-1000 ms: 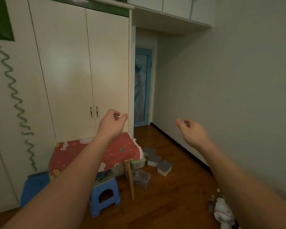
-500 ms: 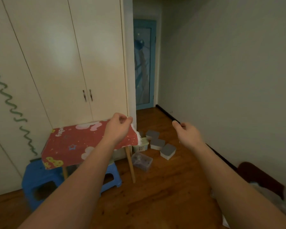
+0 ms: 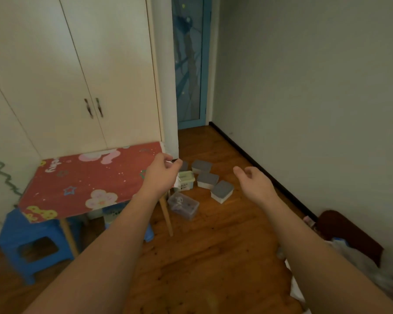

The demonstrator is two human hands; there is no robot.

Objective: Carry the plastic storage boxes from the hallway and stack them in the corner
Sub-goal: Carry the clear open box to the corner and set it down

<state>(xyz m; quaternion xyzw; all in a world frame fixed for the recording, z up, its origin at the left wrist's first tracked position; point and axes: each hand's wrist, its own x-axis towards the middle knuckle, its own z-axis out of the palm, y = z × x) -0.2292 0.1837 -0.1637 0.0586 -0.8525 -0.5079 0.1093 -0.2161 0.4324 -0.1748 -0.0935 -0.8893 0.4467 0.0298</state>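
Note:
Several small plastic storage boxes lie on the wooden floor ahead, beside the wardrobe's end. Three white ones with grey lids (image 3: 222,191) (image 3: 207,180) (image 3: 201,166) form a loose row. A pale green-lidded box (image 3: 186,181) sits left of them, and a clear box (image 3: 183,205) with dark contents lies nearest. My left hand (image 3: 160,175) is stretched out above the table's right corner, fingers loosely curled, holding nothing. My right hand (image 3: 254,183) hovers to the right of the boxes, fingers apart and empty.
A low table with a red patterned top (image 3: 89,180) stands at left on thin wooden legs, with blue stools (image 3: 23,241) under it. A cream wardrobe (image 3: 77,71) rises behind. A blue door (image 3: 188,64) closes the hallway. A dark red object (image 3: 349,234) and white clutter lie at right.
The view has dropped and come closer to the boxes on the floor. Both hands stay stretched out in front, empty, and now sit lower in the view, near the boxes.

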